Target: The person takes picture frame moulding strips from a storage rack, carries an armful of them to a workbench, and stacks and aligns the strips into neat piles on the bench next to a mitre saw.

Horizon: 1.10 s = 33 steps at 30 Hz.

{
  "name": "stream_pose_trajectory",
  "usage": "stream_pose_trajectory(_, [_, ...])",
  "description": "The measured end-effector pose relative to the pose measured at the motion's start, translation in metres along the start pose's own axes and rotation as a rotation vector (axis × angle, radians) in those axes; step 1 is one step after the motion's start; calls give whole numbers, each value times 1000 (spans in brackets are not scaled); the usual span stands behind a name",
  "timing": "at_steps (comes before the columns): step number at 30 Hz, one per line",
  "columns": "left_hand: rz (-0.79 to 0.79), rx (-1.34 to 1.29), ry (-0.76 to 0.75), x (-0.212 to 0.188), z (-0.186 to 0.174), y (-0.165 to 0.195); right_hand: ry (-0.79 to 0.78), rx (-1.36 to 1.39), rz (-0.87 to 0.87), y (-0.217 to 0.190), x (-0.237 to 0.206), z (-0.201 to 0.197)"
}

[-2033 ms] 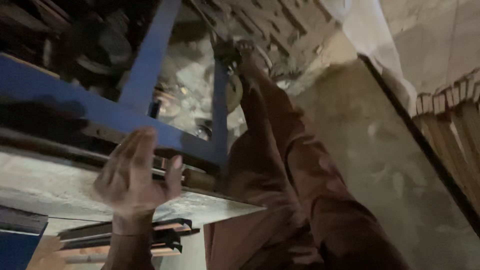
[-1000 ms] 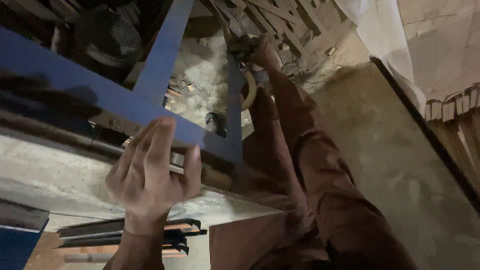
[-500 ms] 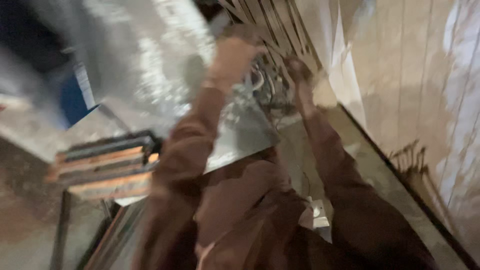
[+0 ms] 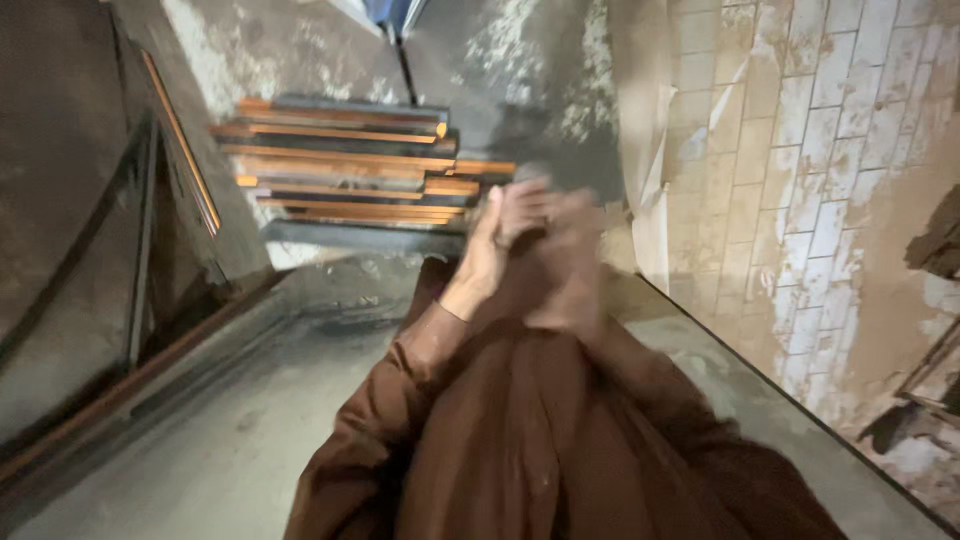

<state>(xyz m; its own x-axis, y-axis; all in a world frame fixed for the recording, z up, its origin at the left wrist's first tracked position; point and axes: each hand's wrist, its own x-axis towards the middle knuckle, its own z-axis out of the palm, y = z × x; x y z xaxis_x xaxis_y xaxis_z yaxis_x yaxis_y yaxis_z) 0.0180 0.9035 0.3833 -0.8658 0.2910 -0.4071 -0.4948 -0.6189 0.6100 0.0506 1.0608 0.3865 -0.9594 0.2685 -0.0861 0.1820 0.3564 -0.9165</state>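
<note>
My left hand (image 4: 497, 243) and my right hand (image 4: 572, 272) are raised together at the middle of the head view, touching each other. Both are blurred by motion, so I cannot make out whether anything lies between them. Long brown sleeves (image 4: 520, 420) cover both arms and fill the lower middle of the picture. Just beyond the hands lies a stack of long orange and dark bars (image 4: 340, 170) on a grey surface.
A grey concrete slab (image 4: 250, 430) runs along the lower left beside a dark metal frame (image 4: 140, 230). On the right stands a pale tiled wall (image 4: 800, 180) with peeling patches. A dark edge strip (image 4: 800, 410) runs diagonally at lower right.
The view has swung away from the blue metal frame toward the bar stack and tiled wall. My left hand left the frame's edge and now meets my right hand in front of me.
</note>
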Motion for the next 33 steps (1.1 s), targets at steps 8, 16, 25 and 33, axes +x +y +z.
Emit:
stream_pose_trajectory(8, [177,195,213,-90,-85,77,-364,-442,-473,21,28,50])
stream_pose_trajectory(16, [456,1347,678,-52,-155,133,-738,-427,-658,-74,113,219])
stream_pose_trajectory(25, [370,1722,600,-28,-168,156,-931,-736,-626,-79,131,260])
stream_pose_trajectory(33, [306,1704,602,-17,-193,132,-1036,-624,-237,-39,167,162])
